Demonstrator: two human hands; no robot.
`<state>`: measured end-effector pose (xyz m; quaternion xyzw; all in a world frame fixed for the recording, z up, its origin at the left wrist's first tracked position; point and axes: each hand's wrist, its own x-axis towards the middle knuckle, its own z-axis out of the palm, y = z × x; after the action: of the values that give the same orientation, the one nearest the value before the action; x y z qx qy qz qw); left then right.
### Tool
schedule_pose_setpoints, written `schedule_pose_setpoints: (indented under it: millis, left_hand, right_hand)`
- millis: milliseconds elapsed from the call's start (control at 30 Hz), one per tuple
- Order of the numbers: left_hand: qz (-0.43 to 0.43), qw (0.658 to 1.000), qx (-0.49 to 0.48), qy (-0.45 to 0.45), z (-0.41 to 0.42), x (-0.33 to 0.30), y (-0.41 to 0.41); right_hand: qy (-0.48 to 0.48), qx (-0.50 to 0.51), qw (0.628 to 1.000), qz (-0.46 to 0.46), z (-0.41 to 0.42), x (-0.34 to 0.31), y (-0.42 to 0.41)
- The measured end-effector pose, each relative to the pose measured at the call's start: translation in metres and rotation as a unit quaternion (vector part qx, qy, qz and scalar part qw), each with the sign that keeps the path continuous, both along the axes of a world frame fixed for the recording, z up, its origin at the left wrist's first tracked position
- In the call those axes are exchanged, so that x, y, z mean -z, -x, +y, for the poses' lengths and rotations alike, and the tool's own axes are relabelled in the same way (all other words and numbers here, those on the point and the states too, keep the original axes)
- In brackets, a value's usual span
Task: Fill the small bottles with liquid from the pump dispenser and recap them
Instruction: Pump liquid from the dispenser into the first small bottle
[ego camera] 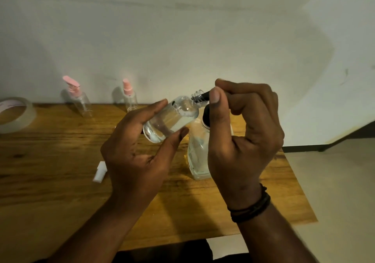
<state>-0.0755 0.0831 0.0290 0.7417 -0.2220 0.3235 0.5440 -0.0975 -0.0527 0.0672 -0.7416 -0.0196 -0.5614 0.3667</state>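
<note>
Our left hand curls around a small clear bottle, tilted with its open threaded neck toward two o'clock and clear liquid pooled inside. Our right hand pinches the black pump nozzle at that neck. Below stands the pump dispenser, holding clear liquid. At ten o'clock on the wooden table, two pink-capped bottles look empty.
</note>
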Motion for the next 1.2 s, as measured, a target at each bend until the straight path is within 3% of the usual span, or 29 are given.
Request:
schedule_pose_setpoints:
  millis: [1200]
  left_hand:
    - [0.013, 1.0, 0.003, 0.006, 0.0, 0.0, 0.002]
  right_hand:
    - [-0.002, -0.007, 1.0, -0.014, -0.002, 0.0, 0.0]
